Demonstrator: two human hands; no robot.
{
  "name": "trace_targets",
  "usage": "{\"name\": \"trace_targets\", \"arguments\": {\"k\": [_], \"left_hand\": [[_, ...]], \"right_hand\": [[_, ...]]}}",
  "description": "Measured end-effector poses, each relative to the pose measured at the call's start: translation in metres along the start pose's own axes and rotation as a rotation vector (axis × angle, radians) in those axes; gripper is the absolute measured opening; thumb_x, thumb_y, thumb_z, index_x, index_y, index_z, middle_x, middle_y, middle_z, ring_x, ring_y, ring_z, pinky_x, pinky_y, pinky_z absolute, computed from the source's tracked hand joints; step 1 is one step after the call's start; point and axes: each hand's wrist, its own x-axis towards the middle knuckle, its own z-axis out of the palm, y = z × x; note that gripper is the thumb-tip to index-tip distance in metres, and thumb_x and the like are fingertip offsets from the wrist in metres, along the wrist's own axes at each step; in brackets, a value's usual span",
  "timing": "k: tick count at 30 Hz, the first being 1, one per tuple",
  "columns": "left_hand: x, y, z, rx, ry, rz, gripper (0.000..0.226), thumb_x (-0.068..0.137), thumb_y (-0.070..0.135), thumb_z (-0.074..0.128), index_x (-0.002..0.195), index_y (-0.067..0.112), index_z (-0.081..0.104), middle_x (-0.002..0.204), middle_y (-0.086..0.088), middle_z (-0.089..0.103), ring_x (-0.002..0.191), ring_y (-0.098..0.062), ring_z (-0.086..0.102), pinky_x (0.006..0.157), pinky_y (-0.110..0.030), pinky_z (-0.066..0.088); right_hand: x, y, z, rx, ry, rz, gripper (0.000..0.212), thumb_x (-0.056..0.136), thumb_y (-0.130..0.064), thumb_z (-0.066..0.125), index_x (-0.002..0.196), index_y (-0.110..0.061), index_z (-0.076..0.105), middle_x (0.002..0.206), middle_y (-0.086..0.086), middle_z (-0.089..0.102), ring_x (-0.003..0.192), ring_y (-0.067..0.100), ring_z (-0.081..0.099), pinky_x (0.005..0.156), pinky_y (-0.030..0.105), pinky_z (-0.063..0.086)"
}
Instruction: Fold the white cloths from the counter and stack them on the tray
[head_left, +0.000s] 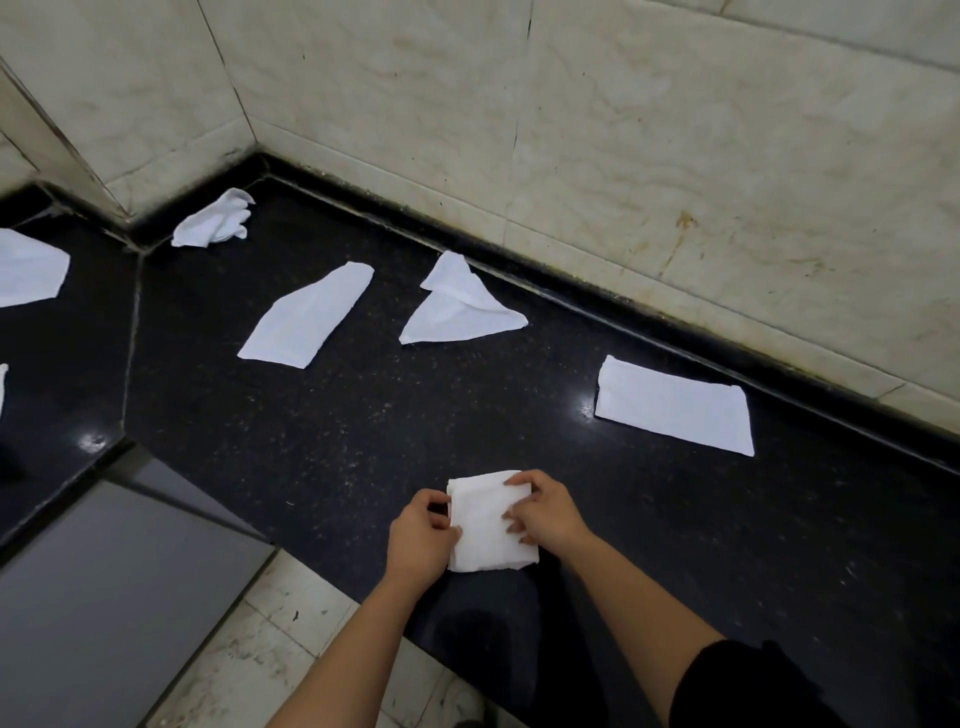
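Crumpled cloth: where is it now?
The crumpled cloth lies back left on the counter in the head view, by the wall corner, beyond the long flat cloth.

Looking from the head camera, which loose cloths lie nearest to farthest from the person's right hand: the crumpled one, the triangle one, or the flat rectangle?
1. Flat rectangle cloth, off to the right of the right hand.
2. Triangle cloth, ahead and slightly left.
3. Crumpled cloth, far back on the left.
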Motion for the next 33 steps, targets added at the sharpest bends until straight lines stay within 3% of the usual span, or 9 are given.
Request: {"name": "trace_targets", "arguments": {"k": [4, 8, 13, 17, 20, 24, 28, 31, 33], "left_hand": [[-0.005, 0.002, 0.002, 0.11, 0.044, 0.095, 0.037, 0.081, 0.003, 0.063, 0.105, 0.027, 0.048, 0.089, -0.002, 0.061, 0.08, -0.014, 0.059, 0.059, -0.023, 0.046], [-0.004, -0.004, 0.005, 0.258, 0.054, 0.191, 0.033, 0.085, 0.007, 0.06, 0.104, 0.033, 0.052, 0.099, 0.003, 0.049, 0.076, -0.011, 0.055, 0.063, -0.024, 0.049], [0.0, -0.005, 0.005, 0.311, -0.001, 0.198, 0.043, 0.089, 0.013, 0.058, 0.129, 0.028, 0.055, 0.108, 0.004, 0.043, 0.074, -0.005, 0.05, 0.065, -0.013, 0.038], [-0.003, -0.005, 0.005, 0.326, -0.033, 0.178, 0.055, 0.085, 0.014, 0.062, 0.137, 0.026, 0.051, 0.112, 0.003, 0.041, 0.082, -0.008, 0.053, 0.071, -0.016, 0.04], [-0.009, -0.007, 0.005, 0.323, -0.082, 0.159, 0.064, 0.083, 0.013, 0.063, 0.143, 0.026, 0.045, 0.114, 0.002, 0.037, 0.093, -0.012, 0.053, 0.079, -0.017, 0.041], [-0.012, -0.006, 0.004, 0.313, -0.107, 0.119, 0.066, 0.082, 0.007, 0.063, 0.143, 0.023, 0.045, 0.113, 0.002, 0.036, 0.097, -0.014, 0.052, 0.081, -0.016, 0.039], [-0.013, -0.005, 0.0, 0.243, -0.117, 0.055, 0.067, 0.078, 0.001, 0.065, 0.14, 0.021, 0.05, 0.106, -0.005, 0.052, 0.102, -0.028, 0.061, 0.078, -0.023, 0.047], [-0.018, -0.004, -0.004, 0.126, -0.115, -0.016, 0.057, 0.08, 0.002, 0.066, 0.134, 0.017, 0.056, 0.12, -0.007, 0.062, 0.101, -0.019, 0.059, 0.082, -0.025, 0.048], [-0.021, 0.0, -0.004, -0.024, -0.078, -0.114, 0.039, 0.081, 0.007, 0.065, 0.119, 0.017, 0.064, 0.106, -0.007, 0.067, 0.093, -0.02, 0.063, 0.082, -0.032, 0.054]], "right_hand": [[0.003, -0.002, -0.003, 0.136, 0.017, 0.029, 0.04, 0.086, 0.003, 0.054, 0.116, -0.024, 0.056, 0.095, 0.012, 0.071, 0.065, 0.016, 0.064, 0.055, 0.024, 0.05], [0.002, 0.0, -0.01, 0.343, 0.1, 0.031, 0.042, 0.084, 0.005, 0.06, 0.116, -0.023, 0.058, 0.1, 0.011, 0.068, 0.073, 0.019, 0.065, 0.063, 0.03, 0.055], [-0.002, 0.016, -0.021, -0.074, 0.197, 0.018, 0.015, 0.081, -0.014, 0.072, 0.089, -0.012, 0.06, 0.085, 0.011, 0.069, 0.061, 0.019, 0.062, 0.059, 0.031, 0.054], [-0.007, 0.021, -0.016, -0.28, 0.143, -0.004, 0.018, 0.079, -0.019, 0.073, 0.07, -0.016, 0.057, 0.081, 0.008, 0.068, 0.071, 0.02, 0.065, 0.064, 0.033, 0.056], [-0.008, 0.021, -0.011, -0.305, 0.129, -0.009, 0.017, 0.08, -0.017, 0.072, 0.072, -0.014, 0.058, 0.08, 0.002, 0.063, 0.069, 0.011, 0.057, 0.053, 0.019, 0.042], [-0.009, 0.017, -0.006, -0.052, 0.141, 0.056, 0.016, 0.077, -0.01, 0.071, 0.068, -0.009, 0.057, 0.078, 0.008, 0.064, 0.07, 0.019, 0.06, 0.06, 0.029, 0.052], [-0.015, 0.009, -0.004, 0.133, 0.054, 0.159, 0.01, 0.079, -0.007, 0.069, 0.084, 0.002, 0.066, 0.08, 0.015, 0.066, 0.067, 0.022, 0.06, 0.055, 0.028, 0.048], [-0.021, -0.001, -0.004, 0.137, 0.016, 0.145, 0.02, 0.081, -0.005, 0.062, 0.099, -0.001, 0.068, 0.084, 0.012, 0.066, 0.069, 0.02, 0.059, 0.056, 0.027, 0.047], [-0.027, -0.01, -0.006, 0.217, -0.029, 0.142, 0.023, 0.082, -0.004, 0.057, 0.102, -0.008, 0.068, 0.086, 0.009, 0.065, 0.071, 0.019, 0.059, 0.056, 0.027, 0.048]]}}
